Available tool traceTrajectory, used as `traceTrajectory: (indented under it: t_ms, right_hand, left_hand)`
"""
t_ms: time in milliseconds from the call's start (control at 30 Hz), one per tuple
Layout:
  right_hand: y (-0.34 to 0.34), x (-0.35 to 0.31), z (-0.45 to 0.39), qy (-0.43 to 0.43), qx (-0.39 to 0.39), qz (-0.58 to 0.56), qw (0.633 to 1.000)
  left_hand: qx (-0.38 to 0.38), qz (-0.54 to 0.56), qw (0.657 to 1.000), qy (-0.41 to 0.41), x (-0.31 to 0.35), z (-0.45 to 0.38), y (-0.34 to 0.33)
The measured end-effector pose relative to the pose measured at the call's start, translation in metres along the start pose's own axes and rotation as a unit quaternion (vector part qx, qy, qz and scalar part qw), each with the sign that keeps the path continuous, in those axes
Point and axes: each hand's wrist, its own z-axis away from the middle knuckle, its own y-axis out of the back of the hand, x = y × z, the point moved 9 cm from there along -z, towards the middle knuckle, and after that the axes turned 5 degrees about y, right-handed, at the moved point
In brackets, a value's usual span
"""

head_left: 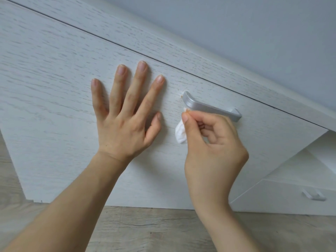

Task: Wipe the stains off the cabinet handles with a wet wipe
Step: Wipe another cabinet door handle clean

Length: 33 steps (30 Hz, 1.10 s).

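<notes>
White wood-grain cabinet door has the left hand pressed flat on it, fingers spread, while the right hand pinches a scrunched wet wipe against the left end of the silver handle. Looks mid-job to me: a brownish speck still sits by that end, and a second handle lower right looks untouched. Plenty of bare door around, though the gap behind the handle looks tight.

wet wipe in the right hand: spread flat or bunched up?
Bunched. The wet wipe is a crumpled wad pinched in the right hand, below the left end of the handle.
</notes>
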Motion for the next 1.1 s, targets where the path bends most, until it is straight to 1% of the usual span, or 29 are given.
traceTrajectory:
  t_ms: [100, 167, 267, 367, 500, 833, 1100]
  right_hand:
    - [0.005, 0.01, -0.003, -0.07, 0.023, -0.052, 0.996]
    - [0.003, 0.014, -0.005, -0.107, 0.022, -0.069, 0.992]
    - [-0.001, 0.015, -0.006, -0.132, 0.016, -0.069, 0.989]
    - [0.0, 0.017, -0.007, -0.145, 0.025, -0.073, 0.986]
    - [0.012, 0.021, -0.012, -0.14, 0.049, -0.067, 0.987]
    - [0.048, 0.049, -0.016, -0.158, 0.083, -0.034, 0.983]
    - [0.051, 0.055, -0.016, -0.167, 0.094, -0.021, 0.981]
  left_hand:
    - [-0.009, 0.009, 1.0, -0.003, 0.0, -0.001, 0.001]
    - [-0.009, 0.009, 1.0, -0.002, 0.0, -0.001, 0.001]
    - [-0.008, 0.006, 1.0, -0.002, 0.0, -0.001, 0.001]
    - [-0.008, 0.005, 1.0, -0.005, -0.001, 0.0, 0.0]
    - [-0.011, 0.002, 1.0, -0.008, -0.001, 0.0, 0.001]
    - [-0.042, 0.009, 0.999, -0.013, 0.0, -0.002, 0.004]
    - [-0.066, -0.004, 0.997, -0.03, -0.001, -0.004, 0.01]
